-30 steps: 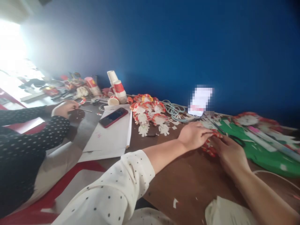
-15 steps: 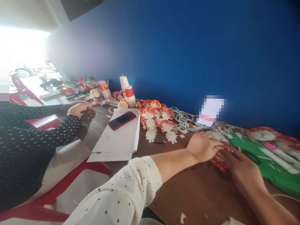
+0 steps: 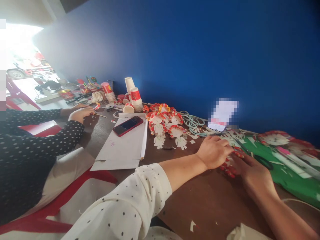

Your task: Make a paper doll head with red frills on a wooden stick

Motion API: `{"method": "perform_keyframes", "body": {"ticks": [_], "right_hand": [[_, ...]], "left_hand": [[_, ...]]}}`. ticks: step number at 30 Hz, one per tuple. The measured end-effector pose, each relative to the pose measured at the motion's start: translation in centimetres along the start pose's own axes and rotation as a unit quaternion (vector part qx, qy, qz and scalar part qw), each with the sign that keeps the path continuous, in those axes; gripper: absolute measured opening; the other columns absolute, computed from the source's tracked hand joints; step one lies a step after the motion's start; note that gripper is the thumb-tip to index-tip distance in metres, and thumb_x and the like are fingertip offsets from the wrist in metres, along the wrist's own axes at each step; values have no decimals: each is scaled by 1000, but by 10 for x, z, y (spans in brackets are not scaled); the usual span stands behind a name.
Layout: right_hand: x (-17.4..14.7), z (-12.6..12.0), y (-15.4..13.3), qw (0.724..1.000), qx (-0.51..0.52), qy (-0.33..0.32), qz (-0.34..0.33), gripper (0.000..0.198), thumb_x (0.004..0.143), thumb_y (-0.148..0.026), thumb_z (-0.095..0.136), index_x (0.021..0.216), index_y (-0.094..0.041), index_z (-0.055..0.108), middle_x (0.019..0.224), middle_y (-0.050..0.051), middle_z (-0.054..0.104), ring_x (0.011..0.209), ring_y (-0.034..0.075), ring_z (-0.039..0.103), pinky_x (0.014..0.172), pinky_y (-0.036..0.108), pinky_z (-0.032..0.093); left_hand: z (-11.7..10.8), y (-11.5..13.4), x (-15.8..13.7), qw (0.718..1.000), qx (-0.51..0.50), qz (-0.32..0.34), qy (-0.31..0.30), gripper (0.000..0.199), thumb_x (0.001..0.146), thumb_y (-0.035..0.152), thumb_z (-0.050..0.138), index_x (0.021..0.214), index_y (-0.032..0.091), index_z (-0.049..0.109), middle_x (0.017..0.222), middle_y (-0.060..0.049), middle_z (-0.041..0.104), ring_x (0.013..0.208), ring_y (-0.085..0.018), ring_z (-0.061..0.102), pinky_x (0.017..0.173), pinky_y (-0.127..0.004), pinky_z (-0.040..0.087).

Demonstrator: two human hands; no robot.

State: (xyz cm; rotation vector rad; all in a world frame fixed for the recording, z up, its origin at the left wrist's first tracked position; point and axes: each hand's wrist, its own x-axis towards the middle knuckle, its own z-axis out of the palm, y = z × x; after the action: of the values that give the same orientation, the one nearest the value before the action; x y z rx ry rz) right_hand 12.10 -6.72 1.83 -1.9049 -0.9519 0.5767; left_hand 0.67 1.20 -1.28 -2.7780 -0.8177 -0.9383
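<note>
My left hand (image 3: pixel 214 151) is closed, palm down, with its fingertips on the far end of a red patterned paper piece (image 3: pixel 228 169). From the right, my right hand (image 3: pixel 256 171) closes on the same piece, its fingers meeting those of the left. Much of the paper is hidden by the hands; it has red and white patches and hangs just above or on the brown table (image 3: pixel 200 200). Left of my hands lie several white paper dolls (image 3: pixel 158 128) with frilled red and yellow edges round their heads.
A red-edged phone (image 3: pixel 128 126) rests on a white board (image 3: pixel 117 150). Behind are paper cups (image 3: pixel 136 100) and a coiled cable (image 3: pixel 192 123). To the right, black-handled scissors (image 3: pixel 263 161) lie on green material (image 3: pixel 287 180). A co-worker's hands (image 3: pixel 82 113) work at the left.
The view has shifted slightly, so the table's things sit a little higher and further left. Both my hands keep their grip on the paper piece with little movement.
</note>
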Motion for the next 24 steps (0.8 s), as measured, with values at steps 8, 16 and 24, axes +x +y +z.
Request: {"method": "perform_keyframes", "body": {"ticks": [8,16,24], "right_hand": [[7,1,18,995,96,-6,22,43,63,-51,71,91,-19,76,83,6,72,75,24,62,66,32,44],[14,7,36,976,210,-54,-29,47,65,-56,76,91,-17,73,76,3,71,68,19,61,66,30,46],[20,11,44,976,213,-41,-32,42,67,-54,74,89,-18,73,70,0,69,63,17,60,62,27,45]], "left_hand": [[-2,-1,1,998,-48,-25,-16,25,95,27,50,103,24,74,103,-7,68,97,-23,58,86,-40,47],[1,-2,1,995,-89,-40,1,22,94,30,53,99,21,73,98,-6,69,96,-22,59,90,-40,46],[-3,-8,7,980,-194,-49,-23,34,81,23,71,115,20,67,111,-8,70,108,-22,62,97,-40,49]]}}
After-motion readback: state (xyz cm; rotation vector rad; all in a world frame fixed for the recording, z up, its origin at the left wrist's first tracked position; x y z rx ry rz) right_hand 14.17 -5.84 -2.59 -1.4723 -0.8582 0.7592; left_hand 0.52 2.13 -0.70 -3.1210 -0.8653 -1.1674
